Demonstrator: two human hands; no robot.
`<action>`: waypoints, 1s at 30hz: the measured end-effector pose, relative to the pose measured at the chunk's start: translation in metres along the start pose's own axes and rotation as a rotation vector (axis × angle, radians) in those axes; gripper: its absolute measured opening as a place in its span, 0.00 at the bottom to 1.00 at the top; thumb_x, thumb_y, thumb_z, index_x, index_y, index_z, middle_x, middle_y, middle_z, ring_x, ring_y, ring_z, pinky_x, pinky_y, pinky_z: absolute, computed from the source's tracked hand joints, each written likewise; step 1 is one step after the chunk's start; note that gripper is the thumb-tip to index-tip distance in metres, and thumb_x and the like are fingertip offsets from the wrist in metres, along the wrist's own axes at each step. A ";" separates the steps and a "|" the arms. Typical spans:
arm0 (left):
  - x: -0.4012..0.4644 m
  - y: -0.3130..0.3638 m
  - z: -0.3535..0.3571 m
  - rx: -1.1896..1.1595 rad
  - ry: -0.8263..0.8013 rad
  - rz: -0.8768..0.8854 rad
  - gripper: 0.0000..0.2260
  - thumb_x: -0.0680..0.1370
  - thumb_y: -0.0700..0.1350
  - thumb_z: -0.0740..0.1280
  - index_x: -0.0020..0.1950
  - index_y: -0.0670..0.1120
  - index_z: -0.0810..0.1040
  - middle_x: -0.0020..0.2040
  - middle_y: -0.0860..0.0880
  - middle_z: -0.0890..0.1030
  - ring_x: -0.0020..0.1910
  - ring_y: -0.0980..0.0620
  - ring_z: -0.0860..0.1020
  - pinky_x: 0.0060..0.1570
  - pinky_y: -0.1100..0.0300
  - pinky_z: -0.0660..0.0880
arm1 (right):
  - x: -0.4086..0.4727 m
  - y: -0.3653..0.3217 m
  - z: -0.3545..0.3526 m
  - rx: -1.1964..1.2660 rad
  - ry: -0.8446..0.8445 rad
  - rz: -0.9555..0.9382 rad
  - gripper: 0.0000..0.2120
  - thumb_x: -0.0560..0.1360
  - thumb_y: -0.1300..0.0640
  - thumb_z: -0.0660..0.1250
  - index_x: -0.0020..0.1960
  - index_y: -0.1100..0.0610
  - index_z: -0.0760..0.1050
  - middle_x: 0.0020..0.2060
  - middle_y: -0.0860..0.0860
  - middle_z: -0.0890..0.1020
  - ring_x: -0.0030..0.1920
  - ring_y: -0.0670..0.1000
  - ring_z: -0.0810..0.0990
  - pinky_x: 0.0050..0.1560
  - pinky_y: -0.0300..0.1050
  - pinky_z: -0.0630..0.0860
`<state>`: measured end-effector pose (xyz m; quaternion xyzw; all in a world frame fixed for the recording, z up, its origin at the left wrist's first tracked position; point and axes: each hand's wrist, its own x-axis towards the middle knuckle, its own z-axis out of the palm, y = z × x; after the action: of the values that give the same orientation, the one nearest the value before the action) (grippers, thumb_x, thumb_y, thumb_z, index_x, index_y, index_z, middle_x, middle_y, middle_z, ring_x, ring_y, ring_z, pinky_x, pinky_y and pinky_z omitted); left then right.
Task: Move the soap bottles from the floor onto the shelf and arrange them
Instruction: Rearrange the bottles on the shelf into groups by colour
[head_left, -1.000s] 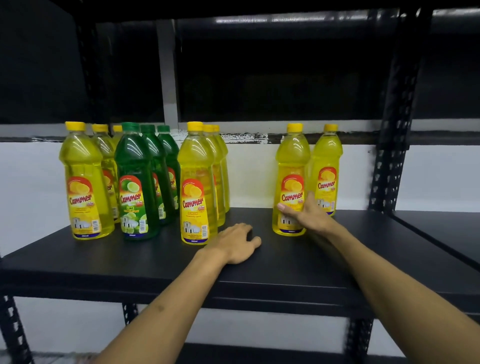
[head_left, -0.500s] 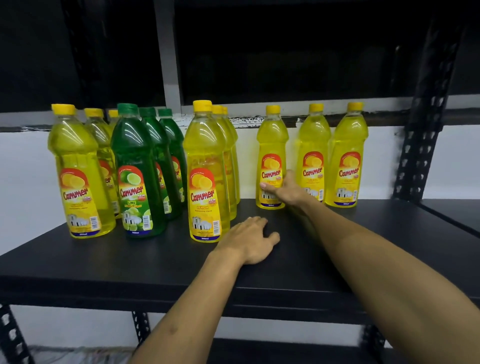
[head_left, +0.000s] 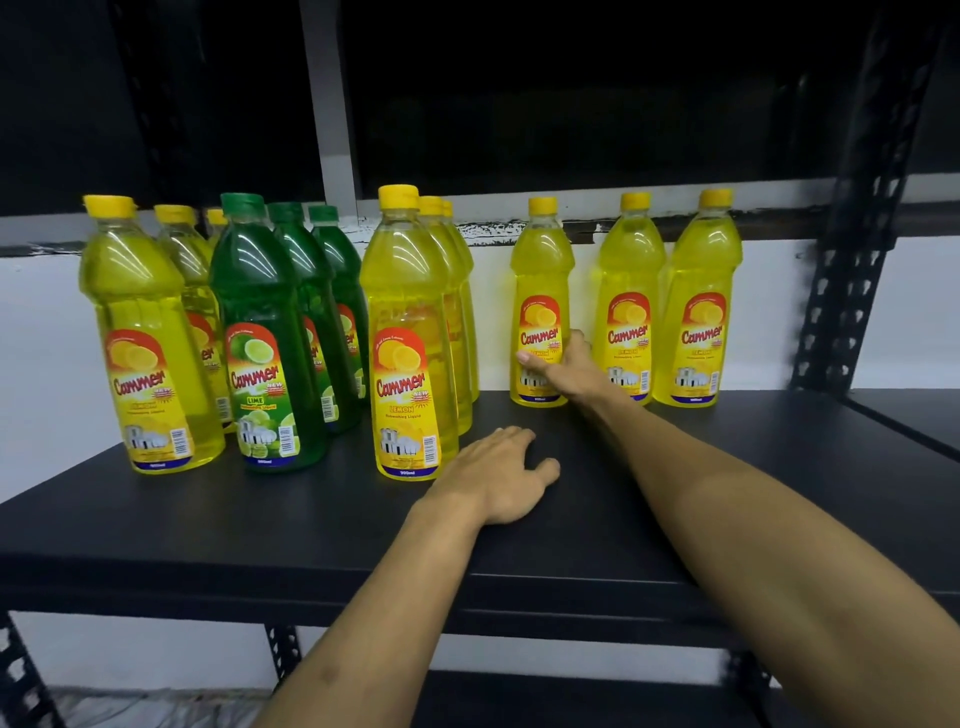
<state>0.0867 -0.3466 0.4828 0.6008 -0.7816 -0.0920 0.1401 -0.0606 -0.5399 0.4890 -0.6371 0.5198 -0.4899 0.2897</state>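
Black shelf: right hand hides gripped lemon bottle's lower label.

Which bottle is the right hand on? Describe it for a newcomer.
Start at the black shelf. Three yellow lemon bottles stand apart along the back wall on its right side. It is the leftmost bottle of those, the only one with the right hand gripping its label.

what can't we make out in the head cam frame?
- Head view: rear bottles in the left yellow row, green row and middle yellow row are mostly hidden by the front bottles.
- Lower label of the lemon bottle is covered by the right hand.
- Left hand: its palm side faces the shelf, unseen.
- Floor is cut off below; any remaining bottles are not visible.
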 end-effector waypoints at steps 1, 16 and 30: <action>0.000 0.000 0.000 -0.005 0.000 -0.001 0.29 0.83 0.60 0.56 0.82 0.50 0.59 0.82 0.52 0.57 0.81 0.53 0.54 0.76 0.54 0.55 | -0.006 -0.005 -0.001 -0.015 0.003 -0.003 0.50 0.58 0.30 0.77 0.70 0.55 0.63 0.64 0.55 0.75 0.63 0.57 0.78 0.63 0.58 0.79; -0.004 0.002 0.000 -0.030 0.019 -0.024 0.28 0.83 0.61 0.57 0.81 0.51 0.60 0.82 0.53 0.58 0.80 0.51 0.57 0.74 0.52 0.59 | -0.025 -0.042 -0.003 -0.269 0.045 -0.005 0.42 0.73 0.45 0.76 0.74 0.64 0.59 0.70 0.61 0.70 0.71 0.62 0.71 0.70 0.58 0.72; -0.009 0.003 0.001 -0.059 0.067 -0.031 0.27 0.82 0.61 0.58 0.79 0.52 0.64 0.78 0.53 0.66 0.76 0.49 0.65 0.70 0.51 0.66 | -0.052 -0.072 -0.059 -0.552 0.666 -0.102 0.47 0.75 0.44 0.72 0.80 0.63 0.50 0.70 0.63 0.68 0.70 0.63 0.68 0.67 0.60 0.67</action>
<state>0.0858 -0.3372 0.4819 0.6112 -0.7640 -0.0972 0.1825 -0.0865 -0.4617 0.5560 -0.5228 0.6642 -0.5250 -0.0996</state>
